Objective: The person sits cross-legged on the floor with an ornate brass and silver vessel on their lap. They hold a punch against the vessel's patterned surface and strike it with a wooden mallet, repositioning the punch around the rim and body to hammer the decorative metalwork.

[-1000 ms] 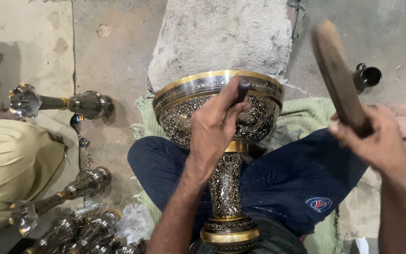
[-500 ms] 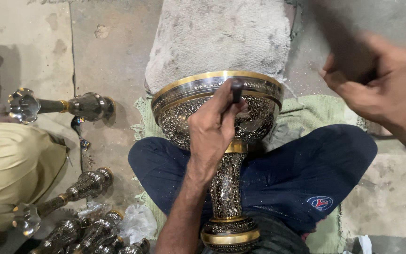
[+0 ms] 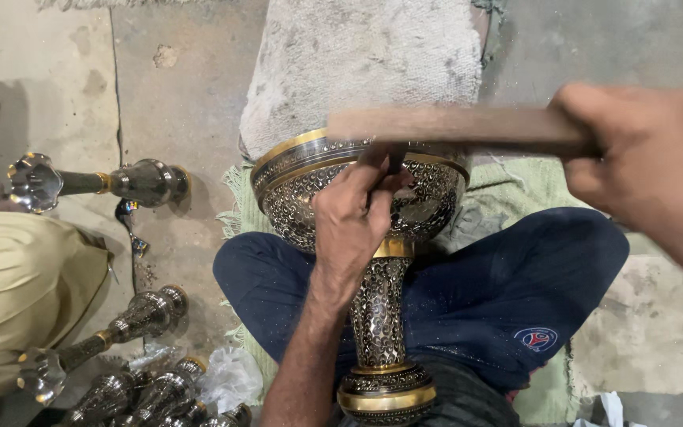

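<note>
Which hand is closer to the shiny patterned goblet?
Left. The left hand rests on the goblet at its bowl, its fingers pinching a small dark tool at the rim. The right hand is off to the side, apart from the goblet, gripping a wooden stick.

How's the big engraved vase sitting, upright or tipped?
Tipped: the vase lies across the lap, its base toward the camera and its bowl against the stone block.

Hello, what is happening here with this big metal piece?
A person sits cross-legged with an engraved metal goblet lying across the lap. The left hand holds a small dark chisel against the bowl's patterned wall. The right hand holds a wooden stick level right above the chisel. Similar finished vases lie on the floor at the left.
</note>
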`<state>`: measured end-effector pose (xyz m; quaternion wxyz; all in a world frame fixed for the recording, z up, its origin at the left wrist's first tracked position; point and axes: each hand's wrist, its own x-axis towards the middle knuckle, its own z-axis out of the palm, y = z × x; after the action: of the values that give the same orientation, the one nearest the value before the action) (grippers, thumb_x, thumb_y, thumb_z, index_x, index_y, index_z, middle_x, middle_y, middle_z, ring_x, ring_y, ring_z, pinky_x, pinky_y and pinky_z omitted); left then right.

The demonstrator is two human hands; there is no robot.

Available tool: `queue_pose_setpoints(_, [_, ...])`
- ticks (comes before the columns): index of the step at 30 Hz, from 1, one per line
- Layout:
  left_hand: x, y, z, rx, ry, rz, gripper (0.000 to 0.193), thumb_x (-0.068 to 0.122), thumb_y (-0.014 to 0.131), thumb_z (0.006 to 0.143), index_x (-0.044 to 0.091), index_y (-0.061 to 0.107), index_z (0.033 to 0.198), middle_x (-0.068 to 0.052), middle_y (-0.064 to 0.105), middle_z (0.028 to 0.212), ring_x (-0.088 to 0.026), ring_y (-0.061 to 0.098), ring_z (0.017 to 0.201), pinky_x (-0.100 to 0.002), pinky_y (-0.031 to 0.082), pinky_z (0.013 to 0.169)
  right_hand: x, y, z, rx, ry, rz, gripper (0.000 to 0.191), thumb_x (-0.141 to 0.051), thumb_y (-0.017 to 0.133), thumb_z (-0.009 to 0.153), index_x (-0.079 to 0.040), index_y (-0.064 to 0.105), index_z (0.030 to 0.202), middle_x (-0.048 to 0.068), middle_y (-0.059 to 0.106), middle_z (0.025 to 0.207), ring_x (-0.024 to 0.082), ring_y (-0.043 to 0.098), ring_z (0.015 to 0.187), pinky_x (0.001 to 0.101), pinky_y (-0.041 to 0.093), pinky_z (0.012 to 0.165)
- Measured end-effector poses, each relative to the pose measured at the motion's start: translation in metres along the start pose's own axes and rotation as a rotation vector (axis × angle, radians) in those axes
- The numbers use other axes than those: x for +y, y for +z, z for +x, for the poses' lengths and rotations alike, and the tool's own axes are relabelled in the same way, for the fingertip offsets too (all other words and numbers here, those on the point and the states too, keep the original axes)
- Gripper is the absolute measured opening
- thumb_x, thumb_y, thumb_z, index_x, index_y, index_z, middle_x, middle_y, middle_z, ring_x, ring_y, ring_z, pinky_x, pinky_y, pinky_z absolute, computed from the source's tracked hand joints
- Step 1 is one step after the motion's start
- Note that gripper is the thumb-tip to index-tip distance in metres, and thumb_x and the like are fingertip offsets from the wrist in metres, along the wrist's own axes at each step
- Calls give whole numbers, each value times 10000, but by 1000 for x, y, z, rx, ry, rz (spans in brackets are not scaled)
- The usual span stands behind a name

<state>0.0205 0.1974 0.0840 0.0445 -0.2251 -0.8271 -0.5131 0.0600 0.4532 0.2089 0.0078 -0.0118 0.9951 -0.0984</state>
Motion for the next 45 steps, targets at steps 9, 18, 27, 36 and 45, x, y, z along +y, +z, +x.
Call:
queue_pose_setpoints(9, [-2, -1, -2, -25, -15, 4, 282, -3, 653, 1002, 75, 642, 1272, -171, 794, 1001, -205, 812, 877, -266, 692, 617, 6, 16, 7, -64, 42, 92, 269, -38, 702, 849, -55, 663, 1115, 75, 668, 694, 180, 645, 544, 314, 517, 501])
queue_pose_setpoints(18, [-2, -5, -2, -34, 23, -2, 411, -13, 637, 1007, 166, 577, 1373, -141, 789, 1072, -189, 814, 910, -254, 702, 710, -4, 20, 7, 26, -25, 188, 261, -46, 693, 794, -89, 661, 1049, 54, 662, 687, 190, 635, 542, 315, 492, 478])
queue_pose_setpoints(27, [-6, -6, -3, -33, 40, 18, 321, -13, 584, 1082, 129, 581, 1370, -131, 787, 1010, -172, 815, 882, -239, 704, 621, -3, 34, 3, 102, -90, 23, 71, -74, 688, 884, -104, 659, 941, 23, 668, 690, 144, 600, 514, 312, 449, 426])
queue_pose_setpoints(36, [-9, -6, -6, -50, 96, -67, 269, 5, 635, 1035, 69, 625, 1296, -158, 775, 1025, -204, 812, 918, -254, 716, 682, 0, 33, -2, 104, -49, 330, 176, -65, 670, 852, -103, 647, 1023, 2, 638, 713, 121, 604, 580, 297, 451, 495])
queue_pose_setpoints(45, [5, -5, -9, -30, 5, 2, 415, 25, 700, 1007, 84, 596, 1405, -129, 779, 1025, -186, 805, 914, -287, 713, 712, 2, 27, -14, 145, -66, -2, 212, -78, 754, 815, -88, 669, 1010, 41, 650, 738, 185, 635, 625, 332, 463, 531])
